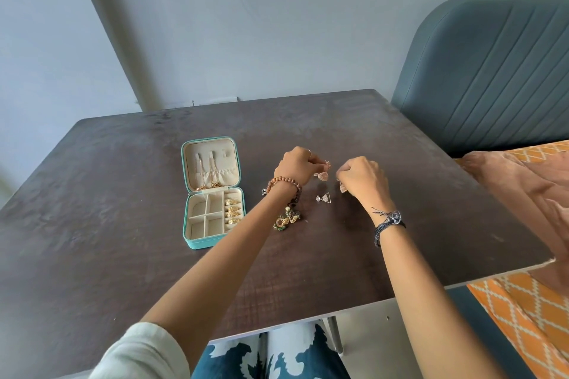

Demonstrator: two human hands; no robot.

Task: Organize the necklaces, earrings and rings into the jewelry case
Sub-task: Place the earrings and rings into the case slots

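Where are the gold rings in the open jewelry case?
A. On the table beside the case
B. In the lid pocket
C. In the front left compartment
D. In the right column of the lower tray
D: the gold rings sit one behind another in the right column of the case, while the square compartments to their left look empty.

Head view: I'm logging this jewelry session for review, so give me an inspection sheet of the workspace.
Surface: dark table, scuffed.
Job's things: teal jewelry case open; gold rings in its right column; chains in the lid; triangle earring and floral earrings loose on the table.
Clutter: nothing seen.
Grippers: left hand pinches a rose-gold earring; right hand holds its match.
Cables: nothing seen.
Surroundings: grey wall, blue-grey headboard, orange bedding.
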